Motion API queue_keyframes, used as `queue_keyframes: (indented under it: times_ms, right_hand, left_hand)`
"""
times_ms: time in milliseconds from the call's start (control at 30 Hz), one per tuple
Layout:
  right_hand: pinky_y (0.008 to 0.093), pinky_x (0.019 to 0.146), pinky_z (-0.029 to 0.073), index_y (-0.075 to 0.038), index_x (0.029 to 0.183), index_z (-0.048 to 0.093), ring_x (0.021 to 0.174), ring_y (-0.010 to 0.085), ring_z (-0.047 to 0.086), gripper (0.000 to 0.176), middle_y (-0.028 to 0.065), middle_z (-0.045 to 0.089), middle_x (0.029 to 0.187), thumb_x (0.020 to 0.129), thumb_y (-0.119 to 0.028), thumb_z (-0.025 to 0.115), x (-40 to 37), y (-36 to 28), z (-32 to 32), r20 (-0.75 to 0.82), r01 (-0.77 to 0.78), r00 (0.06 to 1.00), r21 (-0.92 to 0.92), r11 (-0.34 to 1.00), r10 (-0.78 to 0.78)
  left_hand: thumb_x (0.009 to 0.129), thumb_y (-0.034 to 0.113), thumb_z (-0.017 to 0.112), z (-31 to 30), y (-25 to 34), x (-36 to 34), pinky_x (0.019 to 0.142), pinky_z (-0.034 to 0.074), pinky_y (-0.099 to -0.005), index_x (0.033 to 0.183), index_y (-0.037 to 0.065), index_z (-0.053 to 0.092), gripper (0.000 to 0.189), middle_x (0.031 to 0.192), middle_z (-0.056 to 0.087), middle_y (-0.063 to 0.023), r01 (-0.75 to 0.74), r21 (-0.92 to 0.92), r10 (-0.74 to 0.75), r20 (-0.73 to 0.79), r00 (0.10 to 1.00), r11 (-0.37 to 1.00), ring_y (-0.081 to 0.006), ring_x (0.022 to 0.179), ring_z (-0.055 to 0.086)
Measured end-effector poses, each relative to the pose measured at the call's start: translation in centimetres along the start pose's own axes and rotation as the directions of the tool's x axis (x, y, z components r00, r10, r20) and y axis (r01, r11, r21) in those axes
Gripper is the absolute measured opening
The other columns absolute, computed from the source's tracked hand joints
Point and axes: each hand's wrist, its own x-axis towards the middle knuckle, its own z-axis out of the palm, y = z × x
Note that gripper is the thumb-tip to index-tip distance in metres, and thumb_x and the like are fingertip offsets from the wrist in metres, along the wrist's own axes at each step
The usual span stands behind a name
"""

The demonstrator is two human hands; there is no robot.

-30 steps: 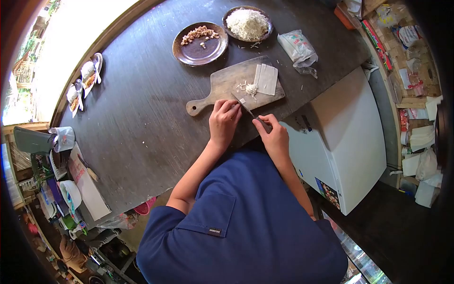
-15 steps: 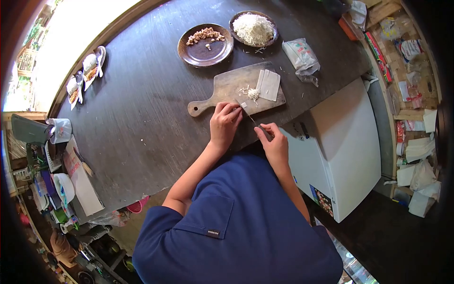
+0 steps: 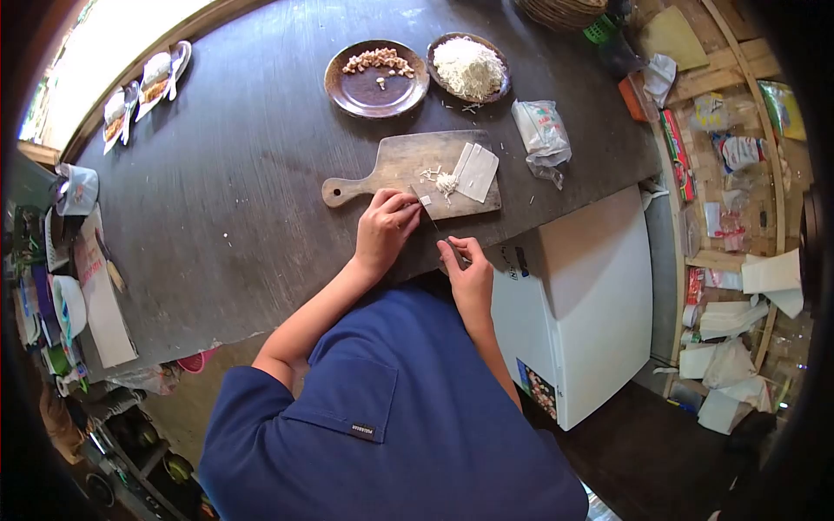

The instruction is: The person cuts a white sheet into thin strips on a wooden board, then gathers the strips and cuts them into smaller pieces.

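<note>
My right hand [image 3: 470,271] is closed round the handle of a knife [image 3: 436,224], whose thin blade points up and left to the front edge of a wooden cutting board [image 3: 395,165]. Bent fingers of my left hand [image 3: 385,227] pinch a small white block [image 3: 426,201] beside the blade, at that same edge. The fingertips partly hide the block. Behind it on the board are a little heap of thin white sticks [image 3: 446,183] and flat white slabs [image 3: 478,172], cut into strips on one side.
Behind the board stand a brown plate [image 3: 369,102] with small tan pieces and a plate heaped with white shreds [image 3: 469,68]. A plastic-wrapped packet [image 3: 540,130] lies to their right. A white freezer [image 3: 599,295] adjoins the table's right edge. Spoons and small dishes [image 3: 158,76] sit far left.
The whole view has swung, so the board and table appear farther left. Both hands stay at the board's front edge, with the knife still in my right hand.
</note>
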Motion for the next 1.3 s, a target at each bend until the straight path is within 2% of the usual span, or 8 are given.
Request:
queue_keyframes:
  times_ms: [67,267,500,600,700,967,1233,1300]
  right_hand:
    - [0.0383,0.08,0.059,-0.001,0.111,0.074,0.092,0.0289,0.08,0.033,0.0165,0.08,0.095,0.098,-0.031,0.081,0.5,-0.4,0.1,-0.007,0.041,0.999,-0.031,0.999,-0.041]
    - [0.0341,0.076,0.057,0.001,0.113,0.073,0.084,0.0212,0.078,0.032,0.0147,0.079,0.09,0.099,-0.026,0.081,-0.1,-0.9,-0.5,0.023,0.006,1.0,0.045,0.999,-0.007]
    - [0.0334,0.076,0.057,0.002,0.113,0.073,0.083,0.0202,0.078,0.031,0.0138,0.079,0.09,0.1,-0.025,0.08,0.9,-1.3,0.0,0.079,-0.073,0.995,0.056,0.996,0.068]
    - [0.0327,0.076,0.057,0.002,0.113,0.073,0.083,0.019,0.077,0.032,0.015,0.079,0.091,0.1,-0.026,0.08,0.7,-1.2,0.0,0.078,-0.052,0.996,0.101,0.994,0.044]
    - [0.0321,0.076,0.057,0.003,0.113,0.073,0.083,0.0173,0.076,0.031,0.0156,0.079,0.092,0.101,-0.025,0.08,0.0,-1.0,-0.5,0.055,-0.048,0.997,0.045,0.998,0.046]
    - [0.0297,0.076,0.056,0.004,0.112,0.073,0.084,0.0142,0.075,0.03,0.0119,0.078,0.09,0.101,-0.024,0.079,1.2,-0.8,0.1,0.109,-0.087,0.991,0.117,0.989,0.074]
    - [0.0302,0.074,0.056,0.003,0.112,0.073,0.081,0.0143,0.076,0.031,0.0121,0.078,0.089,0.101,-0.025,0.08,1.3,-1.5,0.3,0.101,-0.101,0.991,0.094,0.991,0.091]
    - [0.0306,0.075,0.056,0.003,0.113,0.072,0.083,0.0152,0.076,0.033,0.0124,0.078,0.09,0.101,-0.026,0.079,1.2,-1.7,0.3,0.094,-0.091,0.992,0.087,0.992,0.083]
  left_hand:
    - [0.083,0.008,0.081,0.1,0.0,-0.1,0.089,0.059,-0.0374,0.099,0.005,0.081,0.016,0.107,0.076,-0.0025,-0.006,0.005,0.006,0.001,1.0,1.0,-0.0257,0.105,0.067]
    - [0.084,0.008,0.081,0.0,-0.1,-0.3,0.092,0.059,-0.0379,0.1,0.006,0.082,0.016,0.107,0.077,-0.003,0.023,-0.012,-0.022,0.007,1.0,1.0,-0.0267,0.108,0.068]
    - [0.086,0.009,0.08,0.1,-0.2,-0.7,0.094,0.058,-0.0377,0.101,0.004,0.081,0.016,0.11,0.075,-0.0044,0.013,-0.022,-0.012,0.02,1.0,1.0,-0.0258,0.111,0.067]
    - [0.087,0.007,0.079,0.1,-0.4,-0.7,0.093,0.058,-0.0389,0.102,0.004,0.081,0.016,0.111,0.073,-0.0058,0.033,-0.033,-0.033,-0.005,0.999,0.999,-0.027,0.111,0.066]
    - [0.084,0.005,0.082,-0.1,0.0,-0.6,0.093,0.059,-0.0387,0.103,0.006,0.083,0.019,0.112,0.072,-0.0062,0.096,-0.094,-0.096,0.004,0.995,0.991,-0.0273,0.109,0.066]
    - [0.082,0.005,0.082,0.1,0.4,-0.2,0.089,0.058,-0.0388,0.1,0.003,0.082,0.017,0.109,0.07,-0.0072,0.154,-0.145,-0.158,-0.016,0.987,0.977,-0.0281,0.107,0.065]
    - [0.083,0.004,0.082,-0.3,-0.2,-0.4,0.092,0.057,-0.0399,0.101,0.004,0.083,0.018,0.109,0.071,-0.0082,0.137,-0.182,-0.14,-0.005,0.99,0.974,-0.0289,0.108,0.065]
    - [0.084,0.005,0.081,-0.4,-0.2,-0.2,0.091,0.058,-0.0403,0.102,0.004,0.082,0.019,0.11,0.07,-0.0084,0.088,-0.107,-0.086,0.017,0.996,0.99,-0.0298,0.109,0.064]
